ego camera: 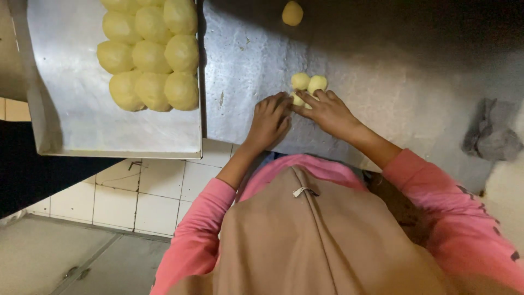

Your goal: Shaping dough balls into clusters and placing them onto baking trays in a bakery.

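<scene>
- Across the upper part of the head view runs a scuffed grey metal worktop (251, 49), floured in patches, its near edge meeting white wall tiles below.
- On the left sits a large shallow steel tray (109, 131), with pale yellow round dough balls (150, 54) packed touching one another in rows at its far end; its near half is bare metal.
- Toward the right edge lies a crumpled grey cloth (491, 136), well apart from the hands.
- Left hand (269, 121) lies palm down on the worktop, fingers curled and pointing away from the body, fingertips just beside a small cluster of pale dough pieces (308, 84); its grip looks loosely clenched, and I cannot tell whether it encloses a piece.
- Right hand (327, 112) reaches in from the right, wrist angled inward, fingers spread over the cluster's near side and touching a piece partly hidden under them; its grip is pressing rather than closed.
- That cluster lies directly ahead of both hands, between the fingertips and slightly beyond; the right hand is the nearer one.
- Farther off, a single small yellow dough ball (292, 13) sits alone near the top edge.
</scene>
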